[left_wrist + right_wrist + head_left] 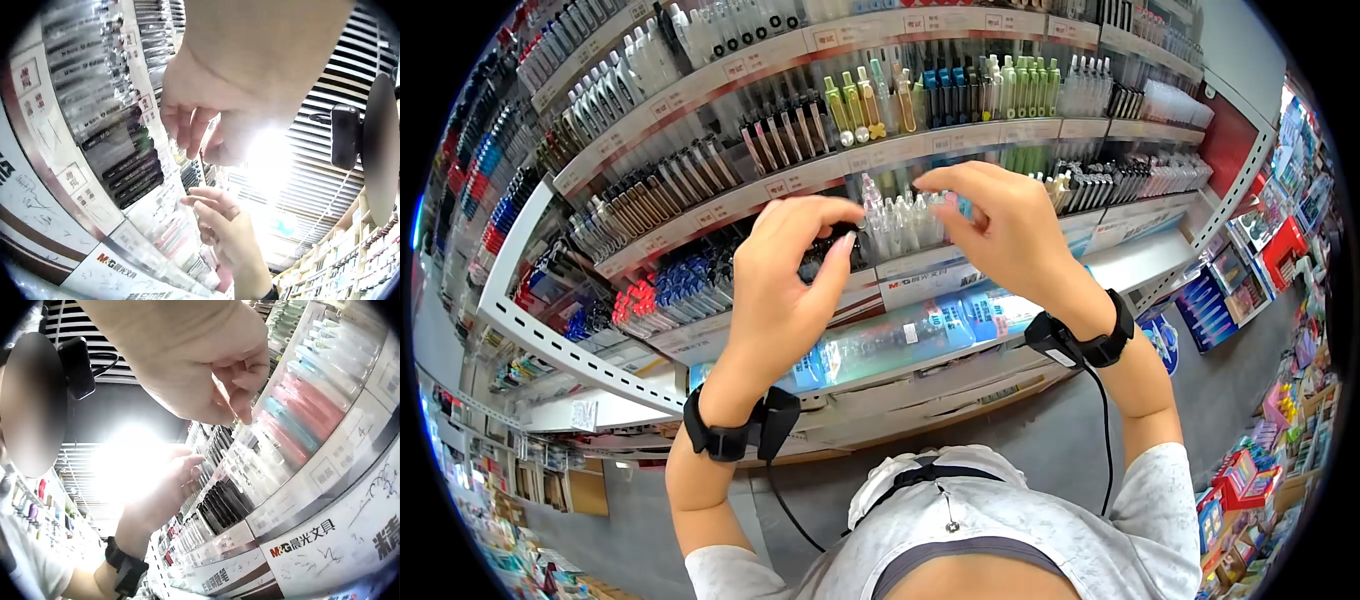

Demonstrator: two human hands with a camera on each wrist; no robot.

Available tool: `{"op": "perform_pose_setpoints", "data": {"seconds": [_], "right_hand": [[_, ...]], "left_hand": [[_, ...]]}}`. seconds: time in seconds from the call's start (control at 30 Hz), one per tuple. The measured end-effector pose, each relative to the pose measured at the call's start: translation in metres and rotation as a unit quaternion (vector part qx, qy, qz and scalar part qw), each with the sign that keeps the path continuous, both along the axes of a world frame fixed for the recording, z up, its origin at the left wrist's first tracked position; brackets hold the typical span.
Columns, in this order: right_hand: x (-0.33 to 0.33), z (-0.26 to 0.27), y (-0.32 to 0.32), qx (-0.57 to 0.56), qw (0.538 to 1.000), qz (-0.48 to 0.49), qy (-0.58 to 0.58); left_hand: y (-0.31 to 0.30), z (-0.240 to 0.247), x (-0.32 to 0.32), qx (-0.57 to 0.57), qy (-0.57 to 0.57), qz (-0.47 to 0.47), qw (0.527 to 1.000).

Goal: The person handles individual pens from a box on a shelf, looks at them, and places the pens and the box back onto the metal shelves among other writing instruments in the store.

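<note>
Both hands hover before a shelf of pens at chest height. My left hand [785, 265] has its fingers loosely bent, with a gap between thumb and index finger, close to black pens [825, 258]. Across from it, my right hand [1005, 220] has bent fingers too, thumb and index tips apart. Clear-barrelled pens [895, 225] stand upright in a row between the two hands. In the right wrist view, pink pens [309, 403] and a teal one sit below the right fingers. Nothing shows in either hand.
Stepped tiers of pens rise behind the hands, fronted by label strips [735, 205]. A white perforated shelf frame [580, 365] edges the left side. Below lie clear blue-printed packages [900, 338]. Boxed goods [1205, 310] stand at right, and cables hang from both wrist cameras.
</note>
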State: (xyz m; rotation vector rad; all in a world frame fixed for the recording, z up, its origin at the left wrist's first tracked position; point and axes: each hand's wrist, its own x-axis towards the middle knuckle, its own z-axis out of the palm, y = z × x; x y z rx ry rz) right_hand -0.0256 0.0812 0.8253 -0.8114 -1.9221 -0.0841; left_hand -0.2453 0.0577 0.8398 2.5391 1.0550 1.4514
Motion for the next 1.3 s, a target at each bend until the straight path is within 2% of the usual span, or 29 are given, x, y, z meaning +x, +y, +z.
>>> {"op": "perform_pose_setpoints", "data": {"seconds": [0.1,0.17,0.3,0.47,0.57,0.7,1.0,1.3], "right_hand": [[-0.009,-0.002,0.014,0.058,0.996,-0.042,-0.050],[-0.013,-0.003,0.018,0.063,0.995,-0.042,-0.062],[-0.016,0.000,0.017,0.072,0.991,-0.044,-0.103],[-0.015,0.000,0.022,0.038,0.994,-0.039,-0.098],[-0.013,0.001,0.022,0.012,0.995,-0.032,-0.092],[-0.010,0.005,0.023,-0.026,0.996,-0.011,-0.084],[-0.009,0.010,0.022,-0.046,0.997,0.003,-0.056],[-0.008,0.008,0.024,-0.038,0.998,0.005,-0.054]], "left_hand": [[0.016,-0.001,0.010,0.005,0.008,0.023,1.000],[0.026,-0.003,0.013,0.052,0.053,0.032,0.997],[0.033,-0.008,0.015,0.060,0.060,0.041,0.996],[0.037,-0.008,0.015,0.004,0.001,0.024,1.000],[0.037,-0.004,0.014,0.012,0.041,0.030,0.999],[0.033,0.001,0.018,-0.046,0.008,0.028,0.999],[0.034,0.001,0.014,-0.093,0.036,0.013,0.995],[0.034,0.005,0.016,-0.124,0.037,0.039,0.991]]}}
